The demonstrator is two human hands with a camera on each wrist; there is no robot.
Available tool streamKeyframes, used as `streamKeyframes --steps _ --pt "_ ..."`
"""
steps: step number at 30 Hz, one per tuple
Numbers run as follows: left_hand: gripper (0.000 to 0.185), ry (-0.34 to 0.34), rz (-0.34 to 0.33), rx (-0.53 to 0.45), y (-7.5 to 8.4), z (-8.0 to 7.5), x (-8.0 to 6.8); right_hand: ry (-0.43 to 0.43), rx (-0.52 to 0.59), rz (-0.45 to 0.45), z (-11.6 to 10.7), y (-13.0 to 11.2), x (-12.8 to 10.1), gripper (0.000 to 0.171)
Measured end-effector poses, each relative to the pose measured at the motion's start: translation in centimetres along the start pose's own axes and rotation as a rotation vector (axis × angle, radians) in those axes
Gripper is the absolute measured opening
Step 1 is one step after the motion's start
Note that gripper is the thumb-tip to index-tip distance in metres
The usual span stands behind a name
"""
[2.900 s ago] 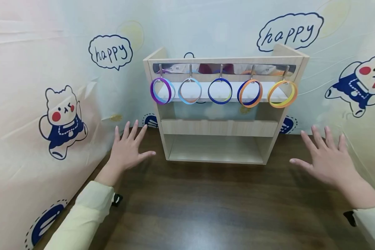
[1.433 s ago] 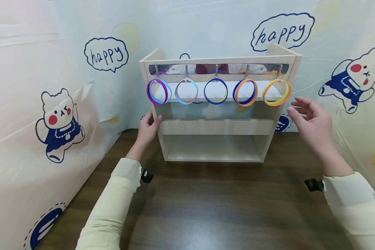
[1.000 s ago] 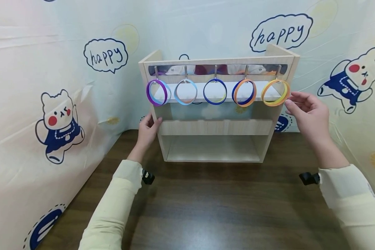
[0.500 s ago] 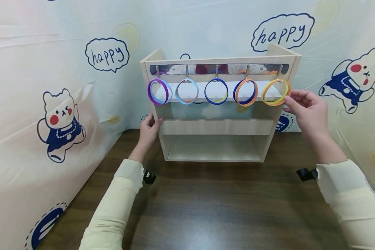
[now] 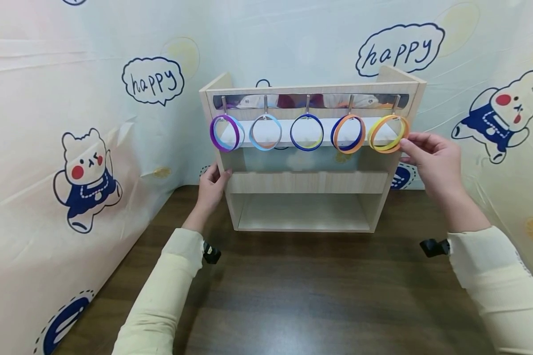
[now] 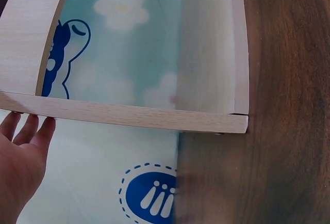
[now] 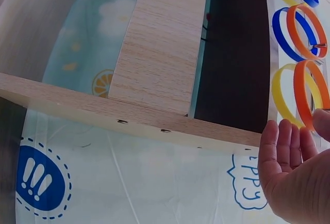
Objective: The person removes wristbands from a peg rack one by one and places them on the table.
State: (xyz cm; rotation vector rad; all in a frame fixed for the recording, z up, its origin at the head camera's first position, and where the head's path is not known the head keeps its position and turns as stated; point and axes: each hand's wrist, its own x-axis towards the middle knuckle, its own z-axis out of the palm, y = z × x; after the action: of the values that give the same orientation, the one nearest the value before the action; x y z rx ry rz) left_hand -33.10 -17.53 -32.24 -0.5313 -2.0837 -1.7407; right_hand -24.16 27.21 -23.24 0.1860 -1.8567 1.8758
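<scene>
My left hand holds the left side panel of a pale wooden shelf unit, thumb in front and fingers along its outer face. At the unit's right end, my right hand pinches the edge of an orange wristband with its thumb and fingers. A yellow wristband hangs on the same hook, just behind the orange one. In the right wrist view the right thumb lies over the orange band's lower edge, partly cut off by the frame.
More wristbands hang from the row of metal hooks: a purple one with light blue, a light blue one, a dark blue one, and an orange-and-blue pair. The unit stands on a dark wooden table before a printed curtain.
Both hands came in from the sides; the left took hold of the panel. The right reached the rightmost bands, and the orange one has shifted apart from the yellow.
</scene>
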Motion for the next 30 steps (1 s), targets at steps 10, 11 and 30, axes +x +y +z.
streamKeyframes --steps 10,11,30 --pt "0.046 -0.014 -0.009 -0.015 -0.06 0.0 0.09 -0.066 0.182 0.038 -0.12 -0.12 0.04 0.038" --pt "0.046 -0.014 -0.012 -0.015 -0.06 -0.02 0.08 -0.074 0.205 0.045 -0.15 -0.12 0.05 0.038" --pt "0.046 -0.017 -0.011 -0.02 -0.31 -0.14 0.09 -0.03 0.24 0.139 -0.52 -0.98 -0.16 0.043"
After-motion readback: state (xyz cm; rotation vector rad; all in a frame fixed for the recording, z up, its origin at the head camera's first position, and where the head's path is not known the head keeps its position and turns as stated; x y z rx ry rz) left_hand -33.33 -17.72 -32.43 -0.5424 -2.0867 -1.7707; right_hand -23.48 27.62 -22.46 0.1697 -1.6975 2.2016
